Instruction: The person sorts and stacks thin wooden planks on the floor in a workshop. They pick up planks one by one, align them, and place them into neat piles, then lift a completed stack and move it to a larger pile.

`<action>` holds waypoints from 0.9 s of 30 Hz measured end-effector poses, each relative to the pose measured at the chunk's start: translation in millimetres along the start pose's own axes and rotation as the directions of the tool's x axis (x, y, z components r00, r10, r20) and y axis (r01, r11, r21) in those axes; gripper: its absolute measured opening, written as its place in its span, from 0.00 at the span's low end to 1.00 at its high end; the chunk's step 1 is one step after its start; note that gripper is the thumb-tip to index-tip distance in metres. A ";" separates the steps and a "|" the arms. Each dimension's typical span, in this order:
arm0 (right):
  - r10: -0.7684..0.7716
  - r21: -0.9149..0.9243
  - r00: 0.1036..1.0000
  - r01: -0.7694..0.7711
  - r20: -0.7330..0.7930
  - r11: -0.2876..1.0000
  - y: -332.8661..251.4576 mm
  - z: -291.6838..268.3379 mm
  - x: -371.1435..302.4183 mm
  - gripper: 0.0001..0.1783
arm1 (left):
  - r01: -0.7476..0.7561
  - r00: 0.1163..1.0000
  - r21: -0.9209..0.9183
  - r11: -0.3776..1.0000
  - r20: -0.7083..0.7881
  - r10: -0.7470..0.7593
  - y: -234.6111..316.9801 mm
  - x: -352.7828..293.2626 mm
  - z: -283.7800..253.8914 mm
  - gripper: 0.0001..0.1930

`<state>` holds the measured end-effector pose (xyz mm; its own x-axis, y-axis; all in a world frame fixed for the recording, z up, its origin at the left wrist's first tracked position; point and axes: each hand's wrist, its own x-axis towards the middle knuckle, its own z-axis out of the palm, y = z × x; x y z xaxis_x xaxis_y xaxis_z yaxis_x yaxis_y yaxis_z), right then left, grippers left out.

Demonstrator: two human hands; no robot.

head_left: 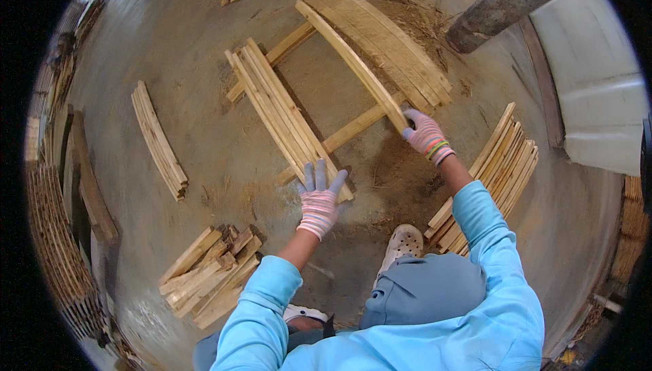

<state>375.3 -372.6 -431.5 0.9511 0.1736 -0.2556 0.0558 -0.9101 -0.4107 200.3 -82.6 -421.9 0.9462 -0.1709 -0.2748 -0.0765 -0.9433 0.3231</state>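
Both my hands wear grey-fingered gloves with striped cuffs. My right hand grips the near end of a long wooden plank, which lies slantwise across two wooden crosspieces on the floor, the near crosspiece and the far crosspiece. To the left, several narrow wooden slats lie side by side over the same crosspieces. My left hand has its fingers spread at the near ends of these slats. Past the held plank, a row of boards lies close together at the upper right.
Short wood offcuts are piled at lower left, and a small slat bundle lies beyond them. More slats are stacked near my right knee. A thick post stands at upper right. Stacked timber lines the left side.
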 end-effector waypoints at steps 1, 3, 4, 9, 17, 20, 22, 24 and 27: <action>0.035 0.275 0.988 -0.077 0.153 0.958 -0.2 -1.7 -5.3 0.31 | -0.002 1.000 -0.061 0.998 0.005 0.002 -0.7 -1.3 -1.7 0.45; 0.053 0.615 0.872 -0.385 0.487 0.688 -0.2 -2.0 -13.3 0.32 | 0.005 0.999 -0.073 0.997 0.050 -0.001 -1.2 -3.8 -5.7 0.46; 0.004 0.628 0.863 -0.370 0.505 0.684 -1.1 0.3 -14.3 0.36 | 0.000 0.997 -0.073 0.997 0.075 0.006 -1.5 -4.6 -7.5 0.47; -0.162 0.615 0.949 -0.041 0.270 0.787 -21.0 30.4 -13.6 0.37 | -0.064 0.996 0.058 0.996 0.069 0.060 -12.9 -3.1 -10.6 0.51; -0.484 0.217 0.722 0.437 0.494 0.873 -109.2 57.6 -55.5 0.40 | -0.003 0.990 -0.223 0.975 -0.141 -0.029 -10.9 0.1 -22.1 0.50; -0.321 -0.176 0.864 0.411 0.388 0.895 -97.0 28.8 -8.5 0.42 | 0.160 0.986 -0.195 0.968 -0.023 -0.167 2.5 13.5 -34.8 0.45; -0.191 -0.408 0.979 0.147 -0.070 0.901 -69.6 4.5 23.4 0.36 | 0.215 0.976 -0.131 0.968 0.049 -0.210 8.4 19.9 -40.8 0.39; -0.091 -0.513 0.969 -0.042 -0.231 0.858 -43.1 -20.1 55.2 0.28 | 0.240 0.969 -0.113 0.964 0.089 -0.230 10.4 22.9 -43.5 0.36; 0.038 -0.412 0.994 -0.077 -0.101 0.908 -22.0 -41.5 83.2 0.25 | 0.239 0.970 -0.111 0.965 0.068 -0.233 8.5 23.4 -42.5 0.34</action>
<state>465.8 -353.7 -407.4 0.9783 0.1001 -0.1817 0.1031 -0.9946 0.0074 235.1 -82.5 -387.1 0.9142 0.0343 -0.4037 0.1874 -0.9192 0.3462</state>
